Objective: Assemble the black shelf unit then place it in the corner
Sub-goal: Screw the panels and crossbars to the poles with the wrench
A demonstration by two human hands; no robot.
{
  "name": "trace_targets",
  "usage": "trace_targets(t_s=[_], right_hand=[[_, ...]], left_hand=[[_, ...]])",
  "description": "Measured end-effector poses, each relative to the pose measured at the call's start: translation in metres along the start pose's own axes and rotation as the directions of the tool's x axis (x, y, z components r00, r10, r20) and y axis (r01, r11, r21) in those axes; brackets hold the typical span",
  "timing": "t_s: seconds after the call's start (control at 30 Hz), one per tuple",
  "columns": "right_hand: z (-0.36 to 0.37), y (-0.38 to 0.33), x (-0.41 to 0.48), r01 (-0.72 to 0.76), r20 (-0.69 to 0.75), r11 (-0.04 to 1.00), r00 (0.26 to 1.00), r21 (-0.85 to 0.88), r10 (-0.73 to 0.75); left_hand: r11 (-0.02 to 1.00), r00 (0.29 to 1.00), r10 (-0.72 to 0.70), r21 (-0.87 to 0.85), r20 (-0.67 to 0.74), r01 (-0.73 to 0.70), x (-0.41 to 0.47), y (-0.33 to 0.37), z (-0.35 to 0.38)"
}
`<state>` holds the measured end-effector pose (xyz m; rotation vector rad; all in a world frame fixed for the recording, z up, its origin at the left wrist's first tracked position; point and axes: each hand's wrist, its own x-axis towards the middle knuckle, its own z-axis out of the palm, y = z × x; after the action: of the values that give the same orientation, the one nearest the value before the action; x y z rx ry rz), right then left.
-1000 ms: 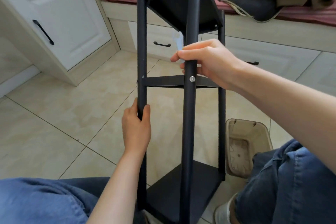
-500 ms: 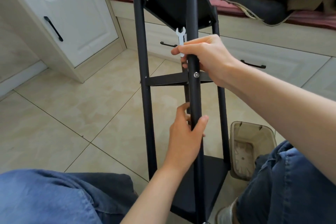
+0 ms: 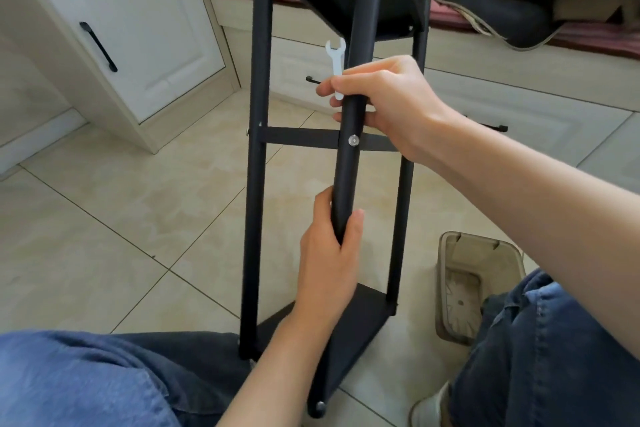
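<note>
Left hand (image 3: 327,263) and right hand (image 3: 391,104) clench the round front tube (image 3: 346,177) of the matte black shelf (image 3: 256,184), upright on glossy beige floor tiles (image 3: 104,218) between denim-clad knees; the right also holds a flat white wrench (image 3: 335,59) against it.

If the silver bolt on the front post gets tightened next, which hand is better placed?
Right. The right hand holds the white wrench and sits just above the bolt on the front post; the left hand grips that post lower down, steadying it.
</note>
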<state>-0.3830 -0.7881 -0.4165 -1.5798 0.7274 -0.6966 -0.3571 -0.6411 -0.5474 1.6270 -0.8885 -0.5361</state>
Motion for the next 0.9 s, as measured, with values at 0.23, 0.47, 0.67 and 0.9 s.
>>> trace_targets(t_s=[0.23, 0.47, 0.67, 0.9], right_hand=[[-0.001, 0.001, -0.002, -0.028, 0.003, 0.999, 1.000, 0.018, 0.028], [-0.011, 0.004, -0.007, -0.013, 0.054, 0.998, 0.998, -0.067, 0.017], [-0.019, 0.007, -0.011, 0.014, 0.103, 0.992, 0.995, -0.129, 0.000], [-0.033, 0.018, -0.013, -0.011, 0.071, 0.989, 0.997, -0.149, 0.022]], left_hand=[[0.998, 0.999, 0.035, 0.046, -0.029, -0.033, 0.005, -0.008, -0.008], [0.998, 0.993, 0.052, 0.042, -0.107, -0.048, -0.002, -0.011, -0.002], [0.997, 0.987, 0.074, 0.041, -0.140, -0.069, -0.006, -0.009, 0.002], [0.997, 0.992, 0.071, 0.011, -0.102, -0.070, -0.005, -0.005, 0.005]])
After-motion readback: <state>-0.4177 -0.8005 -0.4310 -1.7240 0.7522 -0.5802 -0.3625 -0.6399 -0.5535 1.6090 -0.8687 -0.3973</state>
